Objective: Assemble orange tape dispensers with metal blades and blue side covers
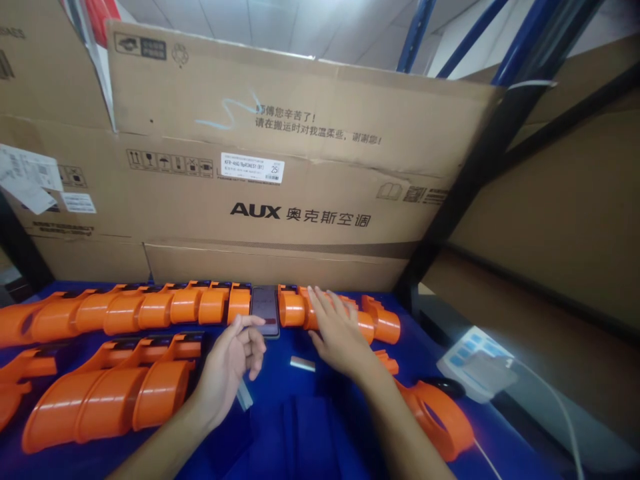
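Observation:
My right hand (336,325) lies spread over the orange plastic pieces (291,311) to the right of the phone, palm down. Its fingers cover part of that row. My left hand (235,353) hovers just in front of the dark phone (265,305), its fingers loosely bent and apart, holding nothing I can see. The phone lies at the back, between two stretches of the row. To the left runs a line of curved orange pieces (155,311) with black tops. A small pale strip (303,363) lies between my hands. Another pale strip (245,395) shows beside my left wrist.
Larger curved orange pieces (113,400) sit at front left on the blue surface (310,427). An orange ring-shaped piece (440,420) lies to the right. A white-and-blue device (477,365) with a cable stands beyond it. Tall cardboard (200,220) and a dark metal post (465,173) bound the back.

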A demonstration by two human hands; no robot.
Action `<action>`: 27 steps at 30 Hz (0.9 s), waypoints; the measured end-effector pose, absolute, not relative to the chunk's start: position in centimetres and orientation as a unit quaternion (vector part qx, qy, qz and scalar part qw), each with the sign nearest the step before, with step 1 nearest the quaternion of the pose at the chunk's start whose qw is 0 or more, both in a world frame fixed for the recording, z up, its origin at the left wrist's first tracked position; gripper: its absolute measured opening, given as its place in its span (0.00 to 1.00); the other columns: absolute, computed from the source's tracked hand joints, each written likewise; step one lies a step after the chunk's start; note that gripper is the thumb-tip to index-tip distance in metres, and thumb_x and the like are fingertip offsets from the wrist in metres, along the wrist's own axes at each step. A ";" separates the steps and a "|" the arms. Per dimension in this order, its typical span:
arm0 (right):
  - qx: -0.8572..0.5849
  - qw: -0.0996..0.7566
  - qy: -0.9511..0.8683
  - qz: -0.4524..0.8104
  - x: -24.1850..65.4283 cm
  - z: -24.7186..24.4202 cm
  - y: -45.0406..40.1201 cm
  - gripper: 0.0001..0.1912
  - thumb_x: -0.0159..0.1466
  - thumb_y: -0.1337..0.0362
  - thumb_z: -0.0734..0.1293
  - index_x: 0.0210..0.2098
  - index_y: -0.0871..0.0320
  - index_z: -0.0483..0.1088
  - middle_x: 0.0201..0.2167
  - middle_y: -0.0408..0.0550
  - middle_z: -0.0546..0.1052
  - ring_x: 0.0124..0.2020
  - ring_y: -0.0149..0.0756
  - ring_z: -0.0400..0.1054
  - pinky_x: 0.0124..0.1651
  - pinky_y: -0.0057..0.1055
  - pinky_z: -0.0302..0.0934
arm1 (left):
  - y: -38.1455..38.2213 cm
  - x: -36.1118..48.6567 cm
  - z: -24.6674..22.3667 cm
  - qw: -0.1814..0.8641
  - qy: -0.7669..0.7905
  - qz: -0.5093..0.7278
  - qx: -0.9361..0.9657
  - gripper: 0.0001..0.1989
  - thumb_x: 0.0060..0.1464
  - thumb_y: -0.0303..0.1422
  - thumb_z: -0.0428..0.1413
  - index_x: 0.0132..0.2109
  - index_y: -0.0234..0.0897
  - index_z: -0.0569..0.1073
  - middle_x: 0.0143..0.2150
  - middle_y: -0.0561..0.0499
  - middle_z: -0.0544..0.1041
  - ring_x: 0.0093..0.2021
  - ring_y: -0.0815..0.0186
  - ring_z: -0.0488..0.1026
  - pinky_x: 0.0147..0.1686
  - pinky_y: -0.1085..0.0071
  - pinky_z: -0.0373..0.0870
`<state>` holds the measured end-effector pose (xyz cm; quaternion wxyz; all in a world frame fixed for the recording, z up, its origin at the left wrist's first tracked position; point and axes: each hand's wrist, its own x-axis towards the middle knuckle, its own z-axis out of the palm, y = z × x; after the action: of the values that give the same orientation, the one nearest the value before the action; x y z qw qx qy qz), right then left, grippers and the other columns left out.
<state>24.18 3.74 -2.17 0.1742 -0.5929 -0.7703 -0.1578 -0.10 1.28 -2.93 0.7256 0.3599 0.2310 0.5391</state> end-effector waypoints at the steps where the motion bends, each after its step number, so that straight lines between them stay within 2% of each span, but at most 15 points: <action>1: -0.589 0.160 -0.777 -0.152 24.2 -2.5 3.8 0.42 0.62 0.67 0.65 0.74 0.58 0.49 0.70 0.60 0.62 0.69 0.61 0.53 0.66 0.59 0.49 | 1.3 -0.1 -3.0 0.726 0.234 0.538 0.360 0.22 0.64 0.50 0.52 0.50 0.36 0.73 0.31 0.51 0.73 0.24 0.68 0.67 0.22 0.73 0.62; 10: -0.560 0.148 -0.810 -0.092 24.6 -1.4 3.5 0.36 0.60 0.71 0.67 0.67 0.56 0.61 0.63 0.59 0.71 0.65 0.55 0.61 0.68 0.57 0.45 | 1.4 0.0 -2.9 0.716 0.263 0.536 0.362 0.21 0.61 0.50 0.55 0.47 0.36 0.75 0.30 0.51 0.74 0.23 0.68 0.68 0.21 0.73 0.62; 14: -0.558 0.158 -0.810 -0.087 25.0 -1.2 3.1 0.36 0.60 0.72 0.66 0.68 0.56 0.59 0.65 0.59 0.68 0.68 0.54 0.58 0.69 0.57 0.44 | 1.4 0.0 -2.9 0.712 0.264 0.536 0.369 0.21 0.62 0.49 0.55 0.47 0.35 0.75 0.30 0.51 0.74 0.23 0.68 0.67 0.21 0.73 0.62; 21: -0.556 0.194 -0.803 -0.098 25.3 -1.1 3.4 0.33 0.66 0.70 0.60 0.70 0.54 0.54 0.67 0.60 0.66 0.68 0.52 0.58 0.67 0.57 0.46 | 1.1 0.0 -2.8 0.706 0.255 0.536 0.386 0.20 0.63 0.49 0.53 0.47 0.35 0.75 0.31 0.50 0.74 0.24 0.68 0.68 0.21 0.72 0.63; 27: -0.547 0.282 -0.775 -0.142 25.6 0.9 3.0 0.30 0.70 0.65 0.61 0.70 0.52 0.53 0.68 0.60 0.64 0.68 0.54 0.58 0.65 0.57 0.48 | 1.3 0.1 -3.4 0.688 0.282 0.542 0.391 0.20 0.61 0.48 0.57 0.46 0.35 0.77 0.30 0.49 0.75 0.25 0.66 0.70 0.23 0.71 0.65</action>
<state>25.64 2.99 0.90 0.2821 -0.5470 -0.7753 -0.1417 0.05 1.34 -3.43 0.6884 0.3907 0.2817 0.5424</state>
